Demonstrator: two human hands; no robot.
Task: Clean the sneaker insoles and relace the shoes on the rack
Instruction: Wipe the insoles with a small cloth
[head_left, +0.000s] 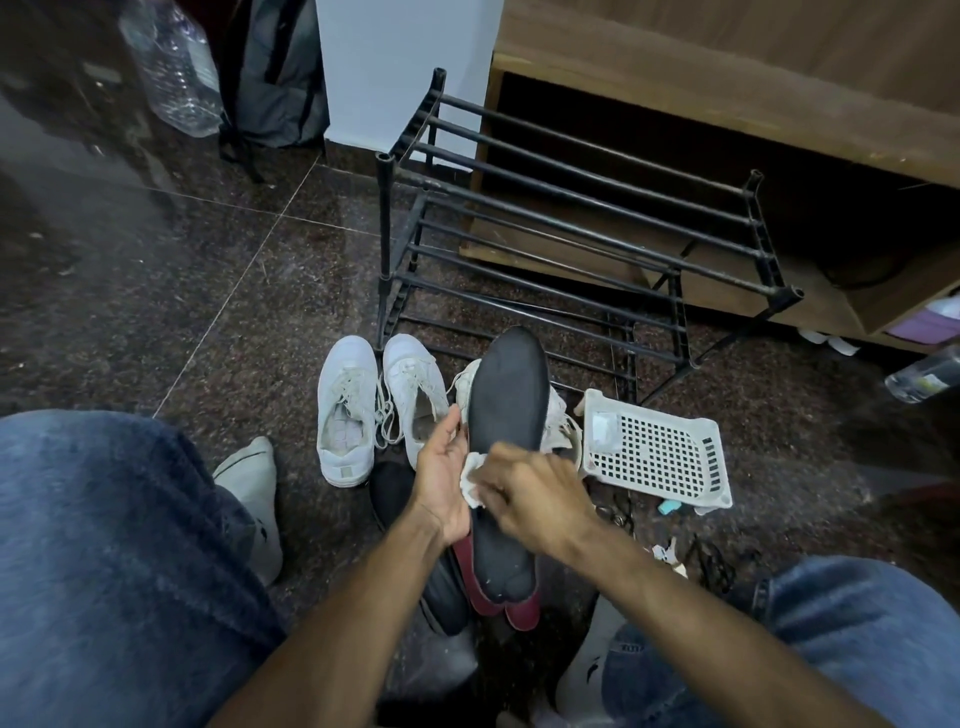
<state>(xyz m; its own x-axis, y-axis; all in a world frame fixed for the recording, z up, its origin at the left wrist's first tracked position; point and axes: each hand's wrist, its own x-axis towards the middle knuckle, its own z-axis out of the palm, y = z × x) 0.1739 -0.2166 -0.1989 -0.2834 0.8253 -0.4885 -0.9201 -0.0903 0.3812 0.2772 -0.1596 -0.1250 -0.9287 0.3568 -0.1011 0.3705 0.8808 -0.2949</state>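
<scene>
Fingers of the right hand curl around a white wipe, pressing it onto the black insole. His left hand grasps the insole's edge, holding it up between his knees. At ten o'clock from it, two white sneakers sit on the floor. A white perforated basket lies at three o'clock, the black shoe rack at twelve.
</scene>
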